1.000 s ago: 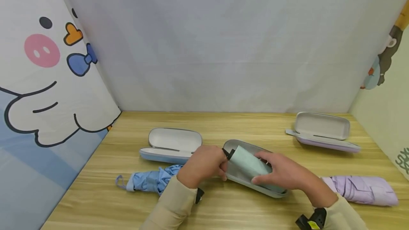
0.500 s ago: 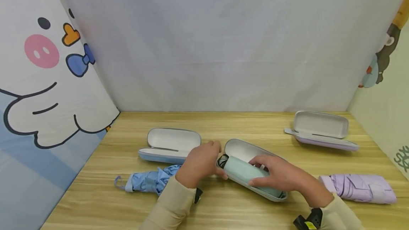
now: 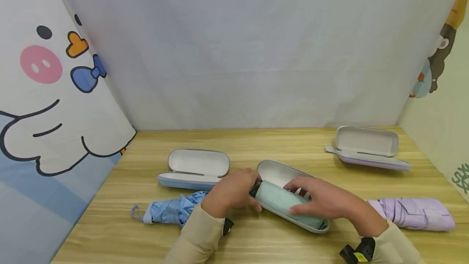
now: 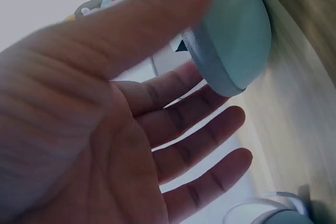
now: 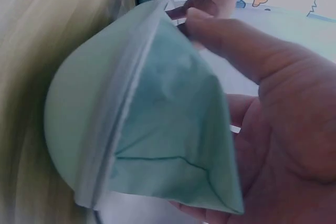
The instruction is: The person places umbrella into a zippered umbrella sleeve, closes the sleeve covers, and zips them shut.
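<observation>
Our right hand (image 3: 324,199) holds the green umbrella (image 3: 280,199) between thumb and fingers in the head view; the umbrella lies in the green case (image 3: 276,173), long axis slanting from beside our left hand (image 3: 232,190) rightward, toward the near edge of the worktop (image 3: 286,251). In the left wrist view, our left fingers extend, loosely spread, at the case's end. In the right wrist view, the umbrella rises above the rim.
</observation>
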